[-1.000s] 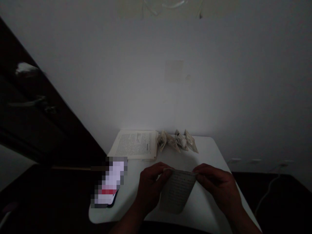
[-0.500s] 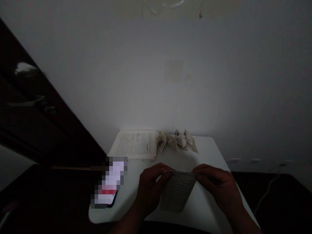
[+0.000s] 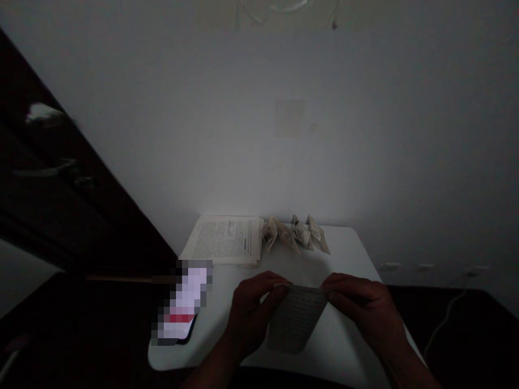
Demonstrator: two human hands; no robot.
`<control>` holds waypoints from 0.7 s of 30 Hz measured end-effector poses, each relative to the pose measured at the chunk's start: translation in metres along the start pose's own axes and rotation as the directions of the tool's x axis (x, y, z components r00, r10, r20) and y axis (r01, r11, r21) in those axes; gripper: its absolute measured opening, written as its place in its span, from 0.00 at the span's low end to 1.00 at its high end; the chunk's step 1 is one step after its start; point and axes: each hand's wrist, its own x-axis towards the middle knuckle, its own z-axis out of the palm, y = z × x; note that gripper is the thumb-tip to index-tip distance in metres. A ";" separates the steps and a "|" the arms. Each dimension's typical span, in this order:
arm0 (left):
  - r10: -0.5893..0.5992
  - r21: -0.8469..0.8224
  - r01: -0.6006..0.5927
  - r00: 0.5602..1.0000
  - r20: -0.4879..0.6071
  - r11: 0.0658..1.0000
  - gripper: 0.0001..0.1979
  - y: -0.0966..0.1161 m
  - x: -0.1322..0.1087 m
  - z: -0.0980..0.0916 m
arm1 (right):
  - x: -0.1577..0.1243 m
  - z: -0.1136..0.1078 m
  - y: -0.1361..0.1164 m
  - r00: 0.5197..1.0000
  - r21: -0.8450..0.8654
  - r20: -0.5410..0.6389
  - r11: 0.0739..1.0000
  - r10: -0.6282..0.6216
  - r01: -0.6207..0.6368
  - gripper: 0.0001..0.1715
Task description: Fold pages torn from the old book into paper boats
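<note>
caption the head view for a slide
Left hand and right hand hold a printed sheet by its upper edge at a white table, near folded papers, stacked pages, a phone.

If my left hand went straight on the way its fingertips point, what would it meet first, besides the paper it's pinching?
Probably the right hand, which pinches the same paper across from the left hand; depth is unclear from this view.

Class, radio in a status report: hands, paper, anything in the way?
Left hand, right hand: pinching the upper corners of the printed paper. Print facing camera. Phone to the left, folded pieces beyond; neither appears in the way.
</note>
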 end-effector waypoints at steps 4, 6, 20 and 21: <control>0.000 0.003 0.000 1.000 0.002 1.000 0.09 0.002 0.000 0.000 | 0.000 0.001 0.000 1.000 0.001 -0.016 1.000 0.024 -0.023 0.05; -0.004 0.000 0.004 1.000 0.011 1.000 0.10 0.002 0.000 0.000 | 0.000 0.001 0.000 0.999 0.003 -0.028 1.000 0.031 -0.031 0.05; -0.113 0.052 0.111 0.993 0.031 0.992 0.15 0.000 0.001 -0.001 | -0.001 -0.001 0.005 0.985 -0.032 -0.043 0.985 0.169 -0.170 0.04; -0.131 0.058 0.129 0.991 0.025 0.990 0.16 -0.001 0.001 0.000 | -0.001 -0.001 0.006 0.981 -0.035 -0.048 0.981 0.188 -0.190 0.04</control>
